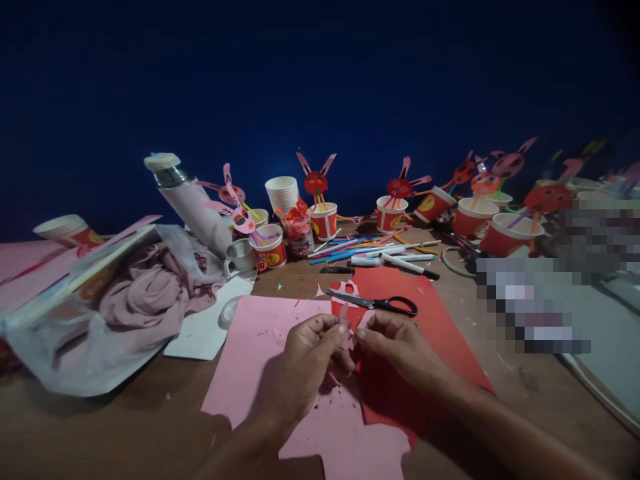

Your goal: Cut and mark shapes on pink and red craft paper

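Observation:
Both hands meet over the paper sheets in the middle of the table. My left hand (315, 353) pinches a small pink paper cut-out (346, 327) between thumb and fingers. On the other side my right hand (400, 343) is closed on a pink paper piece (367, 319); whether the two pieces are joined I cannot tell. Under the hands lie a pink paper sheet (255, 340) and a red paper sheet (425, 307). Just beyond the fingers, scissors (373, 302) with black handles rest on the red sheet, touching no hand.
Markers (395, 259) and coloured sticks lie behind the sheets. Paper cups (324, 221) with rabbit-faced figures stand along the back. A jar of red scraps (299, 233), a mug (240, 257) and a tilted flask (193, 207) stand left of centre. A plastic bag with cloth (145, 287) fills the left.

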Available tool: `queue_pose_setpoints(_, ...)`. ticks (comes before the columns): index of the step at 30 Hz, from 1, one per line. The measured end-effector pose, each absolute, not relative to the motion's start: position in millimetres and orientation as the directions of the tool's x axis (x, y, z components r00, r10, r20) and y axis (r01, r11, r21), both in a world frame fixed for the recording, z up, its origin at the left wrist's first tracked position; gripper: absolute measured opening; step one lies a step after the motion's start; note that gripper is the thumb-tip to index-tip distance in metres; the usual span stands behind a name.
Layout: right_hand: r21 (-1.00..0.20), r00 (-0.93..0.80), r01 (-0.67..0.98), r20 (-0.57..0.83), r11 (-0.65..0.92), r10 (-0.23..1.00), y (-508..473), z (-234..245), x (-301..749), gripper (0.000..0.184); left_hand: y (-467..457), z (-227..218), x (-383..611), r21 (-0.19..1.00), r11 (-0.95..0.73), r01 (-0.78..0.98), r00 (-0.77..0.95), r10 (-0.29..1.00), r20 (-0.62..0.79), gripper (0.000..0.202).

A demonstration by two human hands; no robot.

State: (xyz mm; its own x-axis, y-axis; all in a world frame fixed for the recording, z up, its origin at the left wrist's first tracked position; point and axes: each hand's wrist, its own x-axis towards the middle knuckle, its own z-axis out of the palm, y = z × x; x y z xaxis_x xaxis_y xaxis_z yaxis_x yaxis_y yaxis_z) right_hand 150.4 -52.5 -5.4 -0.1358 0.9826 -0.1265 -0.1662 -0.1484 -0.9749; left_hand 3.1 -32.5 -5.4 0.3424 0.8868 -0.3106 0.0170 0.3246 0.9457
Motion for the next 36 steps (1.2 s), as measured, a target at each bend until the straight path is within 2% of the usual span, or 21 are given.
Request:
queue_pose_setpoints(4,-0.973,-0.108,-0.177,-0.128,-0.146,0.986,-52.3,-1.2,151.5,0.022,-30.6,-3.9,3.8,0.944,0.330,-0.010,0.303,0.900,-0.312,0.023)
queue_pose_setpoints(7,-0.974,-0.094,-0.185,-0.115,-0.131,0.989,-50.9,0.1,152.2,0.024,-29.7,-6.9,3.7,0.934,0.357,0.008,0.287,0.894,-0.344,0.033)
queue_pose_setpoints(10,-0.974,-0.088,-0.195,-0.101,-0.116,0.991,-49.7,1.2,152.3,0.027,-27.9,-12.0,3.1,0.950,0.311,0.010,0.275,0.913,-0.301,0.039)
queue_pose_setpoints(16,-0.967,-0.097,-0.219,-0.108,-0.127,0.989,-51.4,1.4,151.0,0.029,-28.5,-10.0,5.3,0.978,0.209,0.000,0.231,0.951,-0.203,0.031)
queue_pose_setpoints(20,-0.963,-0.104,-0.237,-0.108,-0.130,0.989,-51.9,-2.3,150.6,0.029,-30.9,-10.5,5.8,0.975,0.218,0.030,0.220,0.950,-0.219,0.025)
queue_pose_setpoints(31,-0.946,-0.125,-0.282,-0.131,-0.161,0.984,-46.1,-14.1,152.3,0.029,-32.1,-5.5,10.4,0.966,0.257,0.040,0.197,0.946,-0.259,0.029)
queue_pose_setpoints(36,-0.946,-0.135,-0.285,-0.120,-0.154,0.984,-47.6,-18.2,154.2,0.027,-36.5,-3.6,11.4,0.957,0.268,0.113,0.165,0.945,-0.284,0.026)
